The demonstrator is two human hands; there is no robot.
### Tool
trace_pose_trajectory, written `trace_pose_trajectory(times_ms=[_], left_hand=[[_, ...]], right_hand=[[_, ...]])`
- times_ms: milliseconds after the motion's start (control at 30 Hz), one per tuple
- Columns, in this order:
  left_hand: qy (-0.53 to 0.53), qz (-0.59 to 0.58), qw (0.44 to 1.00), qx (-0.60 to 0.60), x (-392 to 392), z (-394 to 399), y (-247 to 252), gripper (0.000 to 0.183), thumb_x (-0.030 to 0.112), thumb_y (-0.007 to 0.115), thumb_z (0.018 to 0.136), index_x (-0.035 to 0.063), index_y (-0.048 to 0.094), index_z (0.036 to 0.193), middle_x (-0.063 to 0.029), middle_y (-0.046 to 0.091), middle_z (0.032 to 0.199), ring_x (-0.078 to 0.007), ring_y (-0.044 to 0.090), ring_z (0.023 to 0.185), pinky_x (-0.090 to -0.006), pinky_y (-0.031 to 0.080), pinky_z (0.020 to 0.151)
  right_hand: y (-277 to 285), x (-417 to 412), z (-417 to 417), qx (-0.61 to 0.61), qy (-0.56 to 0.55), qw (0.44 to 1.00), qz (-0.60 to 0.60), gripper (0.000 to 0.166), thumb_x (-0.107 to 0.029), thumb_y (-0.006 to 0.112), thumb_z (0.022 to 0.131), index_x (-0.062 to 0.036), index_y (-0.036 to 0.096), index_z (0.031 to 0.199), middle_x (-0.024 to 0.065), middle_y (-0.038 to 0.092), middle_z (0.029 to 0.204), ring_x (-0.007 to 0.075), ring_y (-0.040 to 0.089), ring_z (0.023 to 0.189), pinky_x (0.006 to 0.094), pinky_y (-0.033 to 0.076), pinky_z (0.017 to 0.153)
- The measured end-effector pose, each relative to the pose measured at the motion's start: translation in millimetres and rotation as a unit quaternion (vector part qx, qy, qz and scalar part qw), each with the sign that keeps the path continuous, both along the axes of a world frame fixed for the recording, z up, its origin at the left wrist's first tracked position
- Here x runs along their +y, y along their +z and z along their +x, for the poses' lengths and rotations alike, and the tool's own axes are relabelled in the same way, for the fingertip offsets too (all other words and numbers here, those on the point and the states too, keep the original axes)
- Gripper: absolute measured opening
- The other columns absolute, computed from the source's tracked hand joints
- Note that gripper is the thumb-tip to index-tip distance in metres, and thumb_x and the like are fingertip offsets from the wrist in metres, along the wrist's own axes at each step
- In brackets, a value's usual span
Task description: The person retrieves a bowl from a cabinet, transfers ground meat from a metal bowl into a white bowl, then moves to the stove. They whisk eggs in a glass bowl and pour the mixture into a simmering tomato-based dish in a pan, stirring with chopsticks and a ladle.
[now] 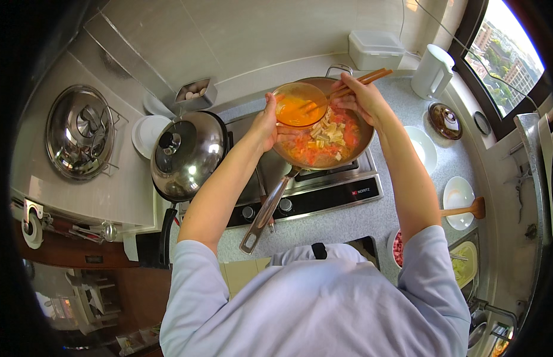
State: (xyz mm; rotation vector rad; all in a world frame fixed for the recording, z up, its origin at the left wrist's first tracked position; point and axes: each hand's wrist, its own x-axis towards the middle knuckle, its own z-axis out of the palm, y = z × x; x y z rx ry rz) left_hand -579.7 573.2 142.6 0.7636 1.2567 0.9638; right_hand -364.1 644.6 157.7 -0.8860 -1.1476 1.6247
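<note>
My left hand [271,127] grips a glass bowl [299,124] by its side, with the thumb at the rim and the fingers beneath. Orange beaten egg [293,111] fills part of the bowl. In my right hand [359,99] is a pair of wooden chopsticks [374,76], whose tips dip into the egg. Below the bowl, a frying pan [369,138] holds red tomato-like pieces and pale brown chunks [328,134] in liquid. The pan sits on the right side of a Noritz gas stove [368,189], its long metal handle [267,214] pointing towards me. The bowl hides part of the pan.
A lidded wok [189,156] stands to the left. Right of the stove are a white plate [423,149], an oval dish [455,196] under a wooden spatula [475,208], a glass lid [445,120] and a bowl of raw meat [397,250]. A white kettle [432,71] stands near the window.
</note>
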Motion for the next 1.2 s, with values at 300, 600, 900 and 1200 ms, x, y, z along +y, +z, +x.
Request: trace_pose_trajectory(times_ms=[300, 600, 900, 1200], left_hand=[[-0.018, 0.017, 1.0, 0.007, -1, 1, -3, 0.066, 0.063, 0.015, 0.08, 0.0243, 0.016, 0.134, -0.0122, 0.042, 0.124, -0.0262, 0.062, 0.081, -0.027, 0.052, 0.06], [-0.008, 0.008, 1.0, 0.027, 2, -1, -12, 0.066, 0.063, 0.019, 0.081, 0.0223, 0.019, 0.132, -0.0169, 0.046, 0.118, -0.0269, 0.063, 0.073, -0.0288, 0.053, 0.057], [0.007, 0.013, 1.0, -0.007, 1, 3, -10, 0.066, 0.063, 0.02, 0.081, 0.022, 0.021, 0.132, -0.0163, 0.046, 0.118, -0.0254, 0.063, 0.072, -0.0303, 0.053, 0.058], [-0.001, -0.01, 1.0, -0.001, 4, 0, -10, 0.066, 0.064, 0.019, 0.08, 0.0232, 0.022, 0.132, -0.0141, 0.048, 0.116, -0.0234, 0.063, 0.071, -0.0285, 0.053, 0.058]], right_hand=[[11, -7, 5, -0.066, -0.002, 0.997, 0.038, 0.032, -0.028, 0.048, 0.087, 0.0027, 0.057, 0.084, 0.0107, 0.061, 0.076, 0.0164, 0.061, 0.062, 0.0231, 0.052, 0.054], [21, -4, 8, -0.083, 0.016, 0.995, 0.048, 0.032, -0.028, 0.049, 0.086, 0.0021, 0.056, 0.084, 0.0105, 0.06, 0.076, 0.0166, 0.061, 0.065, 0.0232, 0.052, 0.055], [2, 5, 7, -0.048, 0.021, 0.999, 0.004, 0.031, -0.028, 0.047, 0.088, 0.0018, 0.056, 0.084, 0.0116, 0.061, 0.077, 0.0176, 0.062, 0.067, 0.0225, 0.052, 0.057], [-5, 3, 3, -0.037, 0.031, 0.999, -0.011, 0.029, -0.027, 0.047, 0.088, 0.0006, 0.057, 0.083, 0.0111, 0.061, 0.076, 0.0169, 0.062, 0.066, 0.0236, 0.052, 0.058]])
